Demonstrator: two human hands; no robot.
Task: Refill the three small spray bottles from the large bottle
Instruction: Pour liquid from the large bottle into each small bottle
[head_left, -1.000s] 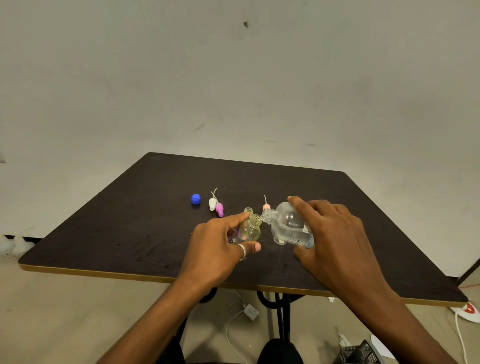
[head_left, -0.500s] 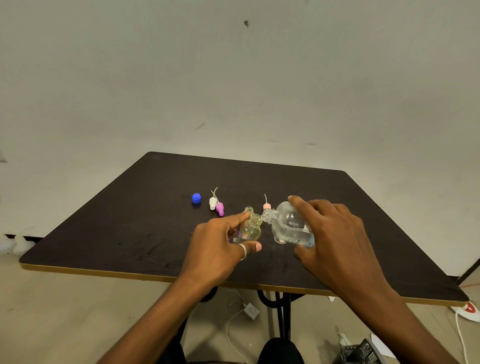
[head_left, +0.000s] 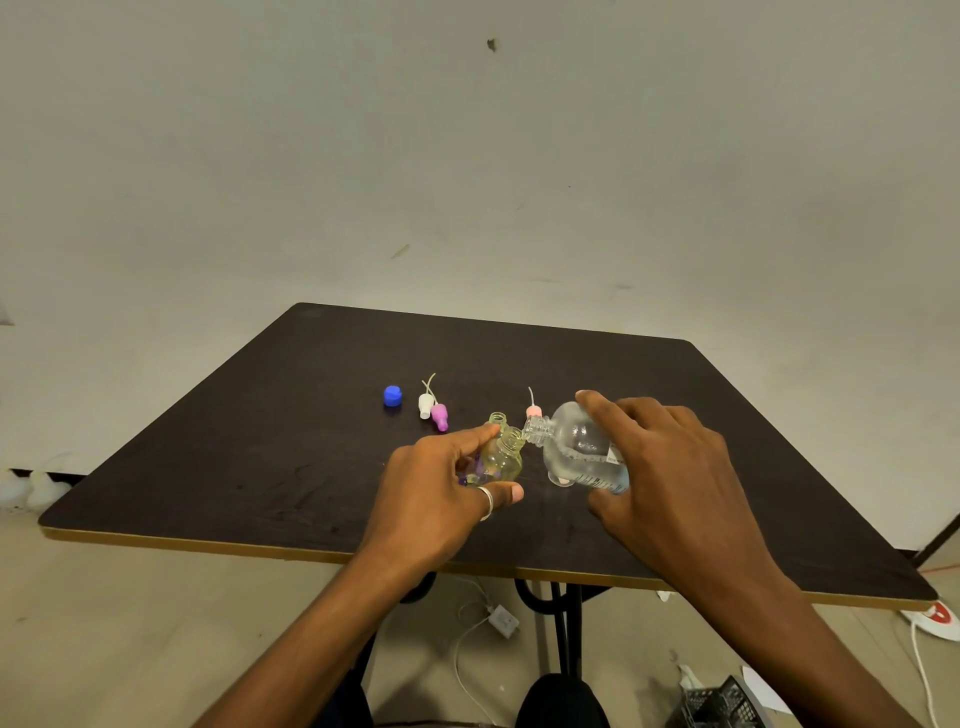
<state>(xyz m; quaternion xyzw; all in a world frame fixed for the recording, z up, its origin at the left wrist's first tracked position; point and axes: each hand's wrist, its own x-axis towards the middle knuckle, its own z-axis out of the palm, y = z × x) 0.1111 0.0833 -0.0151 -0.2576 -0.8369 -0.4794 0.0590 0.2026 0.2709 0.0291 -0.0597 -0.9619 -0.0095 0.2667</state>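
Note:
My right hand grips the large clear bottle, tipped to the left so its open neck meets the mouth of a small yellowish spray bottle. My left hand holds that small bottle, tilted, between forefinger and thumb. A second small bottle's open neck shows just behind it. Something purple sits partly hidden under my left fingers. A pinkish object shows beneath the large bottle.
On the dark table lie a blue cap, a white spray head, a purple spray head and a pink spray head behind the bottles. Cables and a crate lie on the floor below.

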